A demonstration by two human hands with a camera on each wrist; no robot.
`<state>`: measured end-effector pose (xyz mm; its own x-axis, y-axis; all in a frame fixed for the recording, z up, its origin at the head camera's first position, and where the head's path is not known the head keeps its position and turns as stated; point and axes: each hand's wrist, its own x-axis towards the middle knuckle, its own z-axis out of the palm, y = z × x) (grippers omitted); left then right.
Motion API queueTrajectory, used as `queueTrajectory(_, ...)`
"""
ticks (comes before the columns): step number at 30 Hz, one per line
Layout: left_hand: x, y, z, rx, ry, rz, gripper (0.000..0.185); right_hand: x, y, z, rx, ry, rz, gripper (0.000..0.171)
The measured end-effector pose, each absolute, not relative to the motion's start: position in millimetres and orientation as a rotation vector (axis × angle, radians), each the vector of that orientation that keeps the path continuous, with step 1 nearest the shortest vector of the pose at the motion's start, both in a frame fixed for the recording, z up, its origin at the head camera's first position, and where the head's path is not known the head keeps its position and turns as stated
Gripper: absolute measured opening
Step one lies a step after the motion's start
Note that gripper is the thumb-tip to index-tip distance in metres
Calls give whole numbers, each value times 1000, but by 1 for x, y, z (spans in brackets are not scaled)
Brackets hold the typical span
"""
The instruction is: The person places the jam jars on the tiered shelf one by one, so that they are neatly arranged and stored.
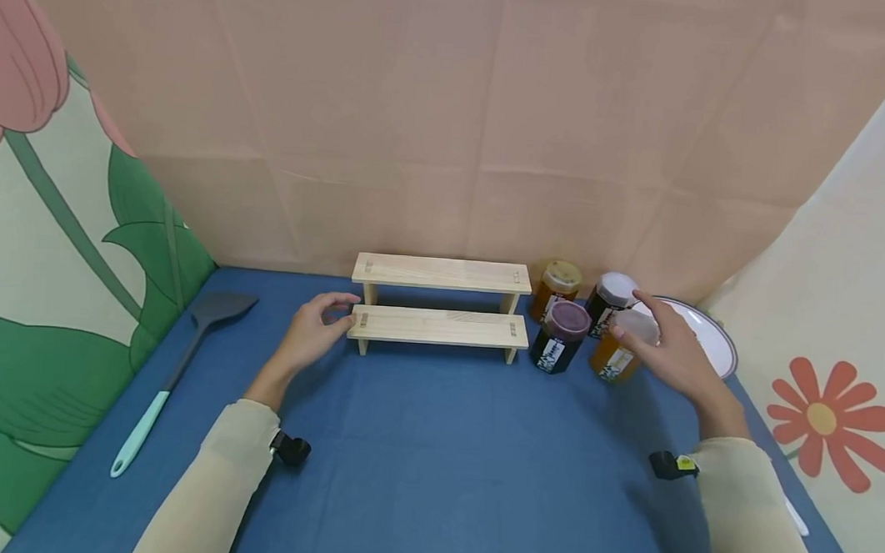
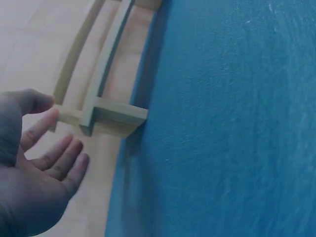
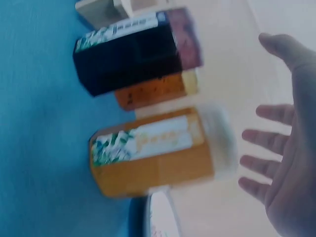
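Note:
A two-step wooden rack (image 1: 440, 326) stands against the back wall. My left hand (image 1: 318, 328) is at the rack's left end, thumb and index fingertips close to or touching the wood. In the left wrist view, the other fingers of that hand (image 2: 44, 182) extend loosely. Over an amber jar with a whitish lid (image 1: 619, 353), my right hand (image 1: 674, 355) has its thumb and fingers spread. The right wrist view shows this hand (image 3: 291, 133) apart from the lid of the amber jar (image 3: 158, 158). Beside it is a dark jar with a purple lid (image 1: 559, 337).
Behind these stand an amber jar with a yellowish lid (image 1: 558, 287) and a dark jar with a white lid (image 1: 608, 300). A white plate (image 1: 710, 336) is partly behind my right hand. A grey spatula with a mint handle (image 1: 183, 363) lies on the blue tabletop (image 1: 448, 460) at left.

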<state>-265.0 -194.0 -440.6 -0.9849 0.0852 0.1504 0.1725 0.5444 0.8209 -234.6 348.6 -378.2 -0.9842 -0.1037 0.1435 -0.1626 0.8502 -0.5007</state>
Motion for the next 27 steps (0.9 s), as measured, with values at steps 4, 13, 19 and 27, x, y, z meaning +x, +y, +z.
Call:
queueTrajectory(4,-267,-194,-450,-143,-2700,-1527,35,-236,361,-392,203,-2852,864,78)
queueTrajectory(13,-270,-192,-460,-102,-2668,-1580,34,-239,378,-417,118,-2817,1052,77)
queueTrajectory(19,-269,-193,-465,-40,-2645,-1697,35,-242,382,-427,113,-2806,1185,80)
queueTrajectory(27,-272,-196,-477,45,-2530,-1962,37,-248,386,-441,86,-2756,1327,79)
